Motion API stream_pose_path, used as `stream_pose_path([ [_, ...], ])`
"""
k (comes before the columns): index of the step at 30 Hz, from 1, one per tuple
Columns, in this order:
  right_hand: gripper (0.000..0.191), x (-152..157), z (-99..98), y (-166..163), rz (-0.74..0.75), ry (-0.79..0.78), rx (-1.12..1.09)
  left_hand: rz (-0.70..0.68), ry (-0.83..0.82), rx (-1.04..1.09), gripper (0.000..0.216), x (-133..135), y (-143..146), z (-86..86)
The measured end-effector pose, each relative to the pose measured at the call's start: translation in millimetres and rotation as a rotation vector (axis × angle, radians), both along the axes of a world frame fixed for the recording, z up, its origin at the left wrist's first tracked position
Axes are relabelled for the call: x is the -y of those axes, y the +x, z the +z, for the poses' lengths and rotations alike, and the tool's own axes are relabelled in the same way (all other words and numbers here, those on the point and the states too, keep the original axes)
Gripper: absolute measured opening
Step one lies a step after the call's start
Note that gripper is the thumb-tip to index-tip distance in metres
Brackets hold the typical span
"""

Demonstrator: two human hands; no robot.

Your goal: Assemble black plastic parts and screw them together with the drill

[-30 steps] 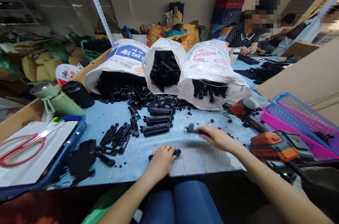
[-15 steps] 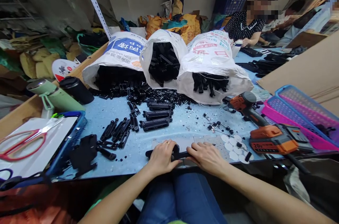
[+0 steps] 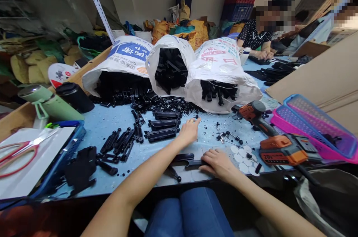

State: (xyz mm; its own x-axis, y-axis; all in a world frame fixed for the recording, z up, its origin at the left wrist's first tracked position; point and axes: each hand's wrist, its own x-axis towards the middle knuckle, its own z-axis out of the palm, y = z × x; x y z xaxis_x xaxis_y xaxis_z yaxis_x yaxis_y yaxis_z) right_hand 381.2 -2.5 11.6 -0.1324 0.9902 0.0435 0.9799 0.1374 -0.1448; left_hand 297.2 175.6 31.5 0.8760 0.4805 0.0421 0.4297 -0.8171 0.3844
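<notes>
My left hand (image 3: 189,131) reaches over the middle of the bench, beside the small black-headed screws scattered there. Its fingertips are drawn together in a pinch, and whatever is between them is too small to name. Lower down, my right hand (image 3: 218,163) is closed on the end of a long black plastic arm (image 3: 193,163), keeping it against the work surface. Another black arm piece (image 3: 184,157) lies touching it. A black rod with a ball-like end (image 3: 176,174) points towards my lap, partly behind my left forearm.
Black arm assemblies (image 3: 162,133) lie in a row left of my hand. White sacks (image 3: 223,65) spill black parts at the back. An orange cordless drill (image 3: 282,149), white discs (image 3: 242,158) and baskets (image 3: 279,121) stand right; scissors (image 3: 28,149) lie left. A co-worker (image 3: 256,39) sits opposite.
My left hand has let go of the black part and moved forward to the screws. The held pieces now lie apart in front of my right hand, which stays in place.
</notes>
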Motion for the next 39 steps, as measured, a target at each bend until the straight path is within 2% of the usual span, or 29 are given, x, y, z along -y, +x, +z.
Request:
stream_pose_path([
  [3, 0.031, -3.5, -0.8, 27.2, -0.102, 0.066, -0.097, 0.043, -0.011, -0.002, 0.042, -32.7, 57.8, -1.9],
  [5, 0.031, -15.0, 3.1, 54.4, -0.3, 0.172, -0.185, 0.039, -0.016, 0.005, 0.032, -42.0, 75.6, -4.9],
  [7, 0.033, -31.6, 6.3, 77.6, -0.523, 0.276, -0.374, 0.024, -0.008, 0.029, 0.026, -36.4, 79.1, -6.5],
  [9, 0.038, -47.7, 6.3, 86.1, -0.707, 0.324, -0.766, -0.007, 0.003, 0.065, 0.026, -15.7, 74.1, -4.9],
  [12, 0.044, -54.5, 2.8, 69.1, -0.818, 0.335, -1.546, -0.114, 0.009, 0.114, 0.035, 34.6, 60.2, 2.6],
  [14, 0.042, -36.1, 1.1, 50.0, -0.83, 0.4, -1.815, -0.23, -0.019, 0.182, 0.052, 68.4, 49.7, 7.5],
  [16, 0.036, 5.2, -1.1, 35.0, -0.839, 0.414, -1.923, -0.326, -0.074, 0.277, 0.07, 91.1, 41.4, 8.8],
  [17, 0.033, 33.0, -3.4, 30.5, -0.844, 0.357, -1.978, -0.347, -0.099, 0.317, 0.074, 96.2, 39.7, 7.4],
  [19, 0.025, 94.2, -12.3, 29.7, -0.916, 0.224, -2.117, -0.3, -0.117, 0.333, 0.065, 94.5, 43.1, 0.8],
  [20, 0.021, 123.1, -19.1, 34.2, -1.028, 0.233, -2.149, -0.243, -0.107, 0.306, 0.055, 89.0, 48.6, -4.0],
  [22, 0.007, 167.8, -35.6, 53.9, -1.355, 0.433, -2.103, -0.116, -0.074, 0.226, 0.04, 73.8, 64.9, -14.5],
  [24, 0.011, 188.4, -52.7, 85.5, -1.537, 0.621, -2.01, -0.047, -0.042, 0.164, 0.035, 60.7, 83.9, -23.6],
  [27, 0.02, 183.5, -73.3, 133.9, -1.574, 0.745, -1.908, -0.095, -0.008, 0.119, 0.031, 56.6, 108.1, -31.3],
  [29, 0.02, 174.7, -82.6, 149.5, -1.577, 0.768, -1.835, -0.166, 0.023, 0.094, 0.029, 63.7, 120.6, -33.3],
  [32, 0.014, 176.1, -88.6, 134.0, -1.572, 0.686, -1.711, -0.274, 0.078, 0.085, 0.035, 79.1, 138.9, -34.8],
  [35, 0.01, 183.8, -78.5, 92.6, -1.511, 0.615, -1.507, -0.409, 0.095, 0.078, 0.037, 92.8, 159.0, -36.5],
  [37, 0.012, 176.4, -62.6, 72.3, -1.31, 0.621, -1.14, -0.48, 0.085, 0.072, 0.027, 99.9, 170.3, -35.9],
  [39, 0.02, 155.7, -44.8, 68.0, -1.043, 0.585, -0.7, -0.489, 0.071, 0.086, 0.02, 103.3, 174.4, -30.8],
])
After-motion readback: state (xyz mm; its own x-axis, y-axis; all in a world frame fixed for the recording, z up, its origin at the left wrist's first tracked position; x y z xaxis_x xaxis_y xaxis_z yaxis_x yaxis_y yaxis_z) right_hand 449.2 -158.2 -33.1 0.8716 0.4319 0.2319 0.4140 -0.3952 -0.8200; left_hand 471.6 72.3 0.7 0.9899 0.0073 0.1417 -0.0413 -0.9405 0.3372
